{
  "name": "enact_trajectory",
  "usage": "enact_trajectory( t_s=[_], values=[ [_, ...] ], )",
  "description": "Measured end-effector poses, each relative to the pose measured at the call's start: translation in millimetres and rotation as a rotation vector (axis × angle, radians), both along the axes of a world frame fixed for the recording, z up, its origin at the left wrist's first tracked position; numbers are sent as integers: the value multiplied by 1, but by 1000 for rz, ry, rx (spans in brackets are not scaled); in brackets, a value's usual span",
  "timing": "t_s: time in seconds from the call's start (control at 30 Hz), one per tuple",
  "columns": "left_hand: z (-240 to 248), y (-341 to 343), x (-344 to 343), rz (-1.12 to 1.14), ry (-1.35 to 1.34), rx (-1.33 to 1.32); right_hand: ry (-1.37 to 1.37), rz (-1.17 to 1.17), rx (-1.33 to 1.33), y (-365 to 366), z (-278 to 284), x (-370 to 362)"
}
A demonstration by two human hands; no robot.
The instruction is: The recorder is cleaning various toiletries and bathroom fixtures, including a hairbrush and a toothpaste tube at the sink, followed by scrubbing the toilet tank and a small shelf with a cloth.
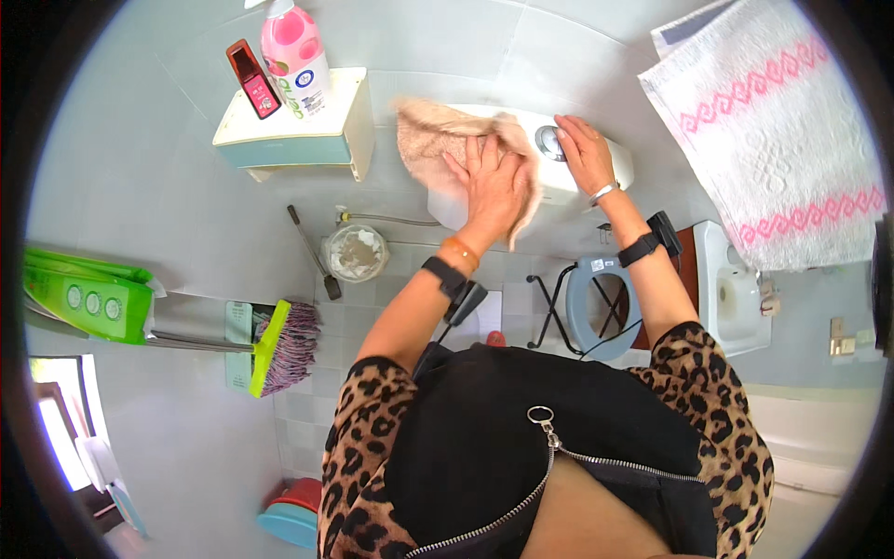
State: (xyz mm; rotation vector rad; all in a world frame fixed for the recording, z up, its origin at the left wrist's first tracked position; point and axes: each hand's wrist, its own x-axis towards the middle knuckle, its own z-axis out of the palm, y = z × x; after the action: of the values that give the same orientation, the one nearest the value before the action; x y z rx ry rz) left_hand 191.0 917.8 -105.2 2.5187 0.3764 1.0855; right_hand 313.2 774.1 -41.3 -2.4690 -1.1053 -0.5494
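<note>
Cloth (438,140) looks soft, light, limp; left hand (494,186) pressed flat on it atop cistern (577,186); right hand (582,149) open, resting near flush button (549,142); best bunched under palm.

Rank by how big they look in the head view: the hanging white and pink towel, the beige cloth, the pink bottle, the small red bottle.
1. White and pink towel, though nearest the camera.
2. Beige cloth.
3. Pink bottle.
4. Small red bottle.

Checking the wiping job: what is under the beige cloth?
The beige cloth lies on the white toilet cistern, pressed by the left hand. The lid beneath it is covered and unseen.
</note>
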Motion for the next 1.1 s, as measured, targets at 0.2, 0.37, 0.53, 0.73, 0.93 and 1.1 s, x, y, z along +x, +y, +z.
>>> enact_trajectory(
  t_s=[0.2, 0.37, 0.53, 0.73, 0.93, 1.1],
  values=[
    [-23, 35, 36, -46, -125, -323, 63, -41, -2, 7, 5, -8],
    [-60, 61, 54, -199, -382, -1149, 27, -73, 6, 6, 4, -5],
    [-173, 56, 47, -150, -100, -843, 43, -94, -62, 17, 5, -12],
    [-262, 45, 36, 13, 105, -845, 75, -85, -41, 30, 5, -18],
    [-312, 19, 50, -4, 303, -619, 56, -87, -9, 21, 10, -14],
    [-379, -29, 26, -320, 776, 47, 111, -114, -32, 22, 5, -14]
  ],
)
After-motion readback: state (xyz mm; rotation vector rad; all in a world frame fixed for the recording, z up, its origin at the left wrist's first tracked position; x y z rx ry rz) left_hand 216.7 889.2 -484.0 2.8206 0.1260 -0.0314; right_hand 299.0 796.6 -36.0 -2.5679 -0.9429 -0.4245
